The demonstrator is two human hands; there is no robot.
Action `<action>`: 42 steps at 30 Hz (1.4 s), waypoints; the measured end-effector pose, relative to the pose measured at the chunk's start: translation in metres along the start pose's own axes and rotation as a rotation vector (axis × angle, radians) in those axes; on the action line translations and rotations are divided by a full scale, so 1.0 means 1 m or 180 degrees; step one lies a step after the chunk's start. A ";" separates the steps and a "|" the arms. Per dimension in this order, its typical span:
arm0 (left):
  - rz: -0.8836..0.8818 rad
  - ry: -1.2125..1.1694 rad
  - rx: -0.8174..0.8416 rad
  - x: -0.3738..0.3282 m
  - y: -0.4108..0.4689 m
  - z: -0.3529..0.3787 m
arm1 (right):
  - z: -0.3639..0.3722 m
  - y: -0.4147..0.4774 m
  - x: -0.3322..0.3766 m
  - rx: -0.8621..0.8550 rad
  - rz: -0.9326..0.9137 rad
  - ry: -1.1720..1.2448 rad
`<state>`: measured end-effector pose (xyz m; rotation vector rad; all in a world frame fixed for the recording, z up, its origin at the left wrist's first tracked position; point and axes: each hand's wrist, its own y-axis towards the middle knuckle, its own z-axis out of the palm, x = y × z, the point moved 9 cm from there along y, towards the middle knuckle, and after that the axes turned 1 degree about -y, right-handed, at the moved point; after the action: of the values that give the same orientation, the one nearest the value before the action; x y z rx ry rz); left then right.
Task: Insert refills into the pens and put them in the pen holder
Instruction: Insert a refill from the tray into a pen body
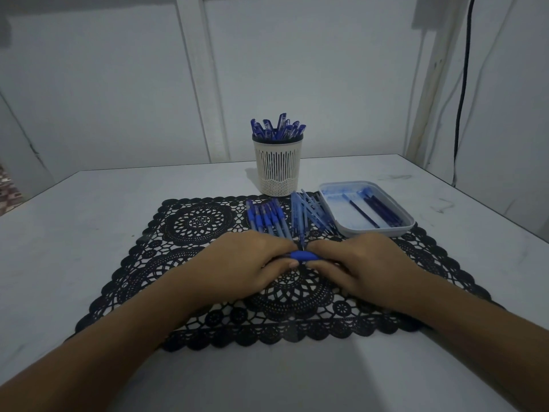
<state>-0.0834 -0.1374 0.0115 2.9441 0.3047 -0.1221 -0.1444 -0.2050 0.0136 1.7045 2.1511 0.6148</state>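
Both hands pinched one blue pen at the centre of the frame.

The left hand (255, 260) and right hand (362, 263) each had curled fingers (276, 246) gripping one end of the pen (300, 256), whose blue grip showed between them, over the lace mat (190, 227). Pushed together off line, the halves would likely jam or slip loose into the row of pens (267, 218) just above. The pen holder (278, 171) stood well apart at upper centre, and the refills (383, 211) lay in the tray (350, 231) at centre right.
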 end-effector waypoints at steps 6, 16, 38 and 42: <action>-0.0341 0.0204 -0.0366 0.026 -0.003 -0.005 | -0.001 -0.001 -0.017 -0.0111 0.0606 0.0057; -0.0476 0.0106 -0.0596 0.033 -0.006 -0.007 | 0.023 -0.001 -0.022 0.0323 0.0514 0.0097; -0.0193 -0.0656 -0.0414 0.016 -0.001 -0.010 | -0.009 0.002 -0.021 -0.0261 0.1026 0.1757; -0.0185 -0.0538 -0.0429 0.015 -0.001 -0.011 | -0.004 0.002 -0.023 -0.0213 0.1163 0.1967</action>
<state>-0.0683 -0.1313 0.0207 2.7701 0.3587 -0.3423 -0.1392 -0.2270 0.0175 2.0861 2.1456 1.4598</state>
